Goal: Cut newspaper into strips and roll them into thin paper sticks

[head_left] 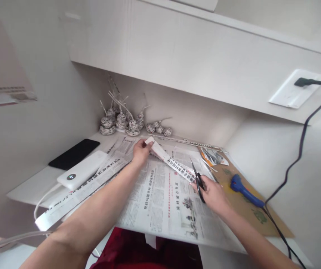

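While the left hand point(141, 152) pinches one end of a newspaper strip point(174, 162) above the desk point(22, 190), the right hand point(213, 193), well apart, grips black scissors point(198, 178) at its other end. Between the forearms, flat newspaper point(156, 200) gives low, open room to the front edge. Woven gourd shapes point(121, 121) crowd the back-left corner; a blue glue gun point(246, 191) lies on cardboard point(272, 220) along the right edge.

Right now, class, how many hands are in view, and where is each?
2. The left hand pinches the far end of the printed paper strip; the right hand holds the black scissors at the strip's near end. No other hand shows.
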The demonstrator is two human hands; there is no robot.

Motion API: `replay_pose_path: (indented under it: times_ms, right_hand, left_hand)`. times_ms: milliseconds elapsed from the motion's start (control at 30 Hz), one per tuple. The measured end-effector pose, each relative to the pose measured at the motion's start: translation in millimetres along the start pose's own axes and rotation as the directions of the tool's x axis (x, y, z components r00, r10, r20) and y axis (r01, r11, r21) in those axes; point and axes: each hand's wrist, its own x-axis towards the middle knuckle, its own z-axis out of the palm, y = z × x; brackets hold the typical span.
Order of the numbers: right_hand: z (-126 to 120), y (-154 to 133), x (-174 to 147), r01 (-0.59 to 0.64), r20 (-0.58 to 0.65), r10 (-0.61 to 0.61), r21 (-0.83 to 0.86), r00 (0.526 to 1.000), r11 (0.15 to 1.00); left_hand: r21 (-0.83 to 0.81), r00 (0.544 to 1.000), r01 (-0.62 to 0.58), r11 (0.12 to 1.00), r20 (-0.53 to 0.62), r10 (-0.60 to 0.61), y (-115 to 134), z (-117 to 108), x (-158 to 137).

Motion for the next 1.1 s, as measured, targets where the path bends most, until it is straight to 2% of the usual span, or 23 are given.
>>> replay_pose_path:
  times_ms: [67,167,233,300,433,533,667,767,867,967,1100]
  right_hand:
    - [1.7,0.0,0.9,0.015,0.002,-0.015,0.054,1.0,0.998]
    - [10.2,-13.8,-4.1,0.003,0.043,-0.017,0.303,0.999,0.953]
    - [19.0,-28.0,-4.2,-0.08,0.109,0.025,0.533,0.994,0.842]
    - [27.3,-41.8,2.9,-0.153,0.142,0.074,0.708,0.987,0.69]
    - [33.9,-59.1,36.0,-0.118,0.023,0.213,0.89,0.977,0.442]
    - [32.9,-62.3,63.0,-0.088,-0.017,0.344,0.953,0.939,0.289]
    - [38.4,-56.8,83.2,-0.06,0.003,0.427,0.991,0.904,0.121]
    - [47.0,-48.2,88.4,-0.039,-0.004,0.438,0.995,0.899,0.088]
    - [50.8,-38.6,90.3,-0.038,0.014,0.459,0.998,0.888,0.044]
    - [46.9,-31.4,89.7,-0.03,0.009,0.455,0.999,0.891,0.04]
    - [35.5,-29.2,86.0,0.034,-0.068,0.41,0.995,0.909,0.09]
  left_hand:
    - [-0.055,0.999,0.015,0.998,0.036,-0.013,2.6,4.9,-4.3]
    - [-0.158,0.996,0.049,0.986,0.081,-0.036,7.5,11.3,-9.7]
    - [-0.288,0.99,0.091,0.953,0.126,-0.057,12.5,12.5,-10.9]
    - [-0.421,0.981,0.15,0.895,0.178,-0.081,18.7,11.6,-10.9]
    - [-0.512,0.951,0.247,0.823,0.289,-0.106,32.7,6.8,-14.0]
    - [-0.484,0.888,0.296,0.824,0.458,-0.05,41.5,5.2,-21.5]
    - [-0.33,0.754,0.248,0.911,0.656,0.033,43.0,8.6,-33.8]
    - [-0.182,0.649,0.186,0.965,0.761,0.019,35.6,12.5,-41.3]
    - [0.027,0.556,0.166,0.986,0.823,-0.116,26.8,14.7,-45.8]
    - [0.188,0.53,0.142,0.972,0.815,-0.235,20.5,15.4,-46.9]
    - [0.274,0.517,0.117,0.955,0.804,-0.294,14.9,16.2,-46.1]
